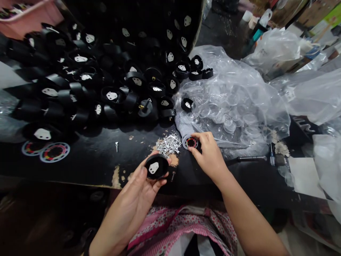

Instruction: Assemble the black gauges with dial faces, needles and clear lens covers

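Note:
My left hand (145,179) grips a round black gauge case (162,167), its open side turned up. A white plate with holes (153,168) shows inside it. To the right, the thumb and fingers of my right hand (209,153) pinch the edge of a printed gauge dial (192,143), at the near end of a long toppled stack of dials (183,125). Whether the pinched dial has parted from the stack I cannot tell. Between the hands and a bit beyond lies a heap of small silvery pointers (169,144).
Many similar black cases (112,94) crowd the table's left and back. A clear plastic bag (234,103) of transparent round covers lies at right, with a dark-handled tool (252,158) and a screwdriver (272,154) before it. Two larger dials (54,152) lie at left.

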`<action>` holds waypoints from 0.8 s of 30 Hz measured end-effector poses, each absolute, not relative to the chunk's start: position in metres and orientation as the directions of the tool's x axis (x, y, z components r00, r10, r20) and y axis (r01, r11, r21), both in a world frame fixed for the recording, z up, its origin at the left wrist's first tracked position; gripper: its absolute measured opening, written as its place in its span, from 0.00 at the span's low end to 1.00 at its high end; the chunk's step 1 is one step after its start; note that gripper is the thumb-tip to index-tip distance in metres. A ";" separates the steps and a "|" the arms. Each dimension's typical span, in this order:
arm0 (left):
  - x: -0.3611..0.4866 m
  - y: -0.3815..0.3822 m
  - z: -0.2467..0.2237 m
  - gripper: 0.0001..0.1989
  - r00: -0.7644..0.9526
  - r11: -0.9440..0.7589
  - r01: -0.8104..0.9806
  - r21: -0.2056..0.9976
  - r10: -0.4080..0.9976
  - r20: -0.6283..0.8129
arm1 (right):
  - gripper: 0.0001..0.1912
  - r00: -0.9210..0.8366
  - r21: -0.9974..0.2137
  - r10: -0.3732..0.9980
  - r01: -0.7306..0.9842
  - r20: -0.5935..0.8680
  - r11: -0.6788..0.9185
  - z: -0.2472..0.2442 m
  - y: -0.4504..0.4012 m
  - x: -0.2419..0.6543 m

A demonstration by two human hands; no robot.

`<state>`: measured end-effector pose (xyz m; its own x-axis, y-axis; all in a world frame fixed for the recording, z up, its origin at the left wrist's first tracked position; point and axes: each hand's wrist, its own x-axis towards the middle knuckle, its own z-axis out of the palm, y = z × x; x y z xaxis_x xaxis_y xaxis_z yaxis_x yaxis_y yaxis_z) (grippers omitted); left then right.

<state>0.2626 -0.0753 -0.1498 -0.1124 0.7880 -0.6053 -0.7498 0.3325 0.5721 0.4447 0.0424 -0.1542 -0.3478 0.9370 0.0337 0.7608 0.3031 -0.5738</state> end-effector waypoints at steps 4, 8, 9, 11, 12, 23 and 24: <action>0.264 -0.067 -0.146 0.18 -0.189 0.252 -0.762 0.596 0.795 -0.577 | 0.11 -0.292 -0.718 0.951 0.641 0.099 0.271 -0.152 0.042 0.448; 0.271 -0.059 -0.143 0.16 -0.158 0.186 -0.775 0.604 0.868 -0.471 | 0.10 -0.407 -0.837 0.912 0.480 0.051 0.262 -0.135 0.031 0.444; 0.274 -0.058 -0.143 0.15 -0.137 0.191 -0.778 0.599 0.878 -0.458 | 0.10 -0.444 -0.861 0.896 0.445 0.028 0.247 -0.131 0.028 0.441; 0.278 -0.058 -0.143 0.15 -0.124 0.191 -0.785 0.589 0.883 -0.452 | 0.12 -0.455 -0.909 0.890 0.383 -0.029 0.167 -0.127 0.020 0.435; 0.280 -0.058 -0.143 0.15 -0.134 0.180 -0.792 0.583 0.881 -0.453 | 0.12 -0.432 -0.930 0.900 0.353 -0.063 0.105 -0.127 0.017 0.432; 0.282 -0.057 -0.142 0.14 -0.107 0.259 -0.734 0.627 0.868 -0.484 | 0.03 -0.306 -0.928 0.950 0.367 -0.062 0.058 -0.120 0.015 0.443; 0.284 -0.058 -0.143 0.14 -0.071 0.294 -0.727 0.621 0.867 -0.494 | 0.03 -0.346 -0.915 0.938 0.382 -0.015 0.126 -0.117 0.014 0.442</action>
<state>0.2838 -0.0576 -0.1426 -0.0714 0.8667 -0.4936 -0.7267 0.2938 0.6210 0.4417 0.0141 -0.1166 -0.3459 0.9381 -0.0152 0.3821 0.1261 -0.9155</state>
